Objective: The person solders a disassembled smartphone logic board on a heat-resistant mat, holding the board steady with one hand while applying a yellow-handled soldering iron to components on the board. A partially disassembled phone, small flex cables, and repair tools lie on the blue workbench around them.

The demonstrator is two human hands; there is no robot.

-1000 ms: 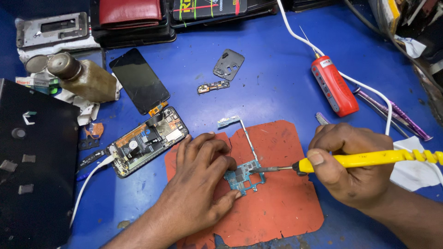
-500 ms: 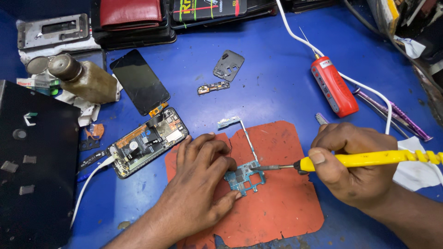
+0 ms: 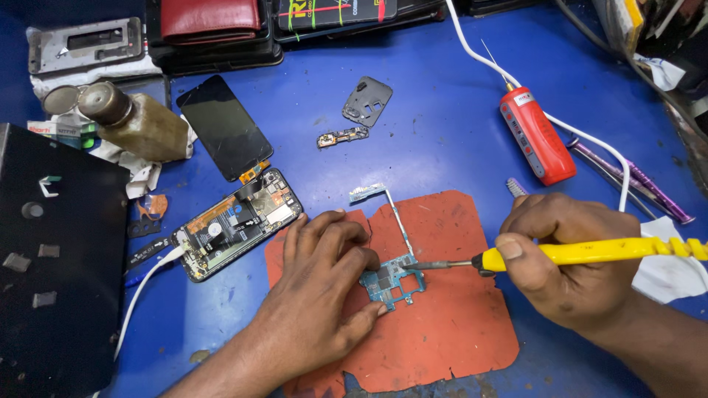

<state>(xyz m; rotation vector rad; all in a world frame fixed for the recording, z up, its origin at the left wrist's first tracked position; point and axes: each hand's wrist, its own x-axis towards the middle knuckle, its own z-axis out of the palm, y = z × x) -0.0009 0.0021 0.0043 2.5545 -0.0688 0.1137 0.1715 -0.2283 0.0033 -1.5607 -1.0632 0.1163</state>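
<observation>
A small blue-green circuit board (image 3: 393,282) with a thin metal strip running up from it lies on a worn red mat (image 3: 450,324). My left hand (image 3: 317,295) rests on the mat and pins the board's left side with its fingers. In my right hand (image 3: 560,258) I grip a yellow-handled soldering iron (image 3: 590,253), whose metal tip touches the board's upper right edge.
An opened phone body (image 3: 236,225) with a white cable and its detached black screen (image 3: 223,127) lie left of the mat. A red tool (image 3: 537,135), a brown bottle (image 3: 136,125), small metal covers (image 3: 366,101) and a black panel (image 3: 51,258) sit around the blue bench.
</observation>
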